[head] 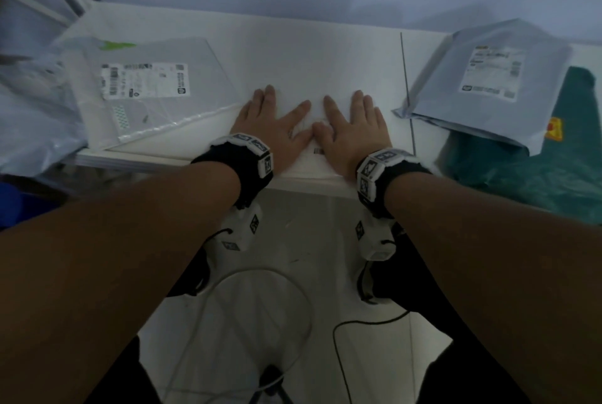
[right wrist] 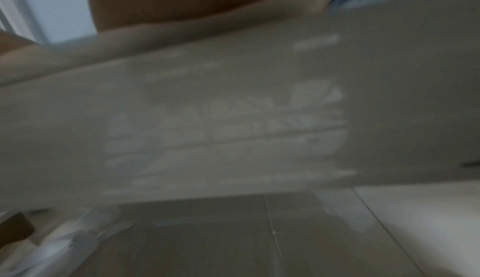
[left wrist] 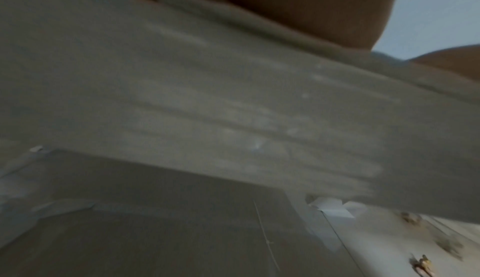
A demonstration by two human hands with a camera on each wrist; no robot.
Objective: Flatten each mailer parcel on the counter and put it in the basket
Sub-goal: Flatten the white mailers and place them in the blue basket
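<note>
Tabletop (head: 202, 22): white, runs across the room.
Clear mailer (head: 153, 90): labelled, lying flat at far left; untouched, I judge.
Grey mailer (head: 488, 77): labelled, puffed, at the right edge atop a green bag (head: 534, 172); to be done.
White mailer (head: 306, 159): at the near edge, overhanging it, under both palms; flattening under way.
Left hand (head: 270, 123), right hand (head: 351, 126): grip wide, fingers spread flat, pressing down, thumbs touching.
Basket: not in sight.

Shipping labels (head: 145, 80) on the mailers are too blurred to read
</note>
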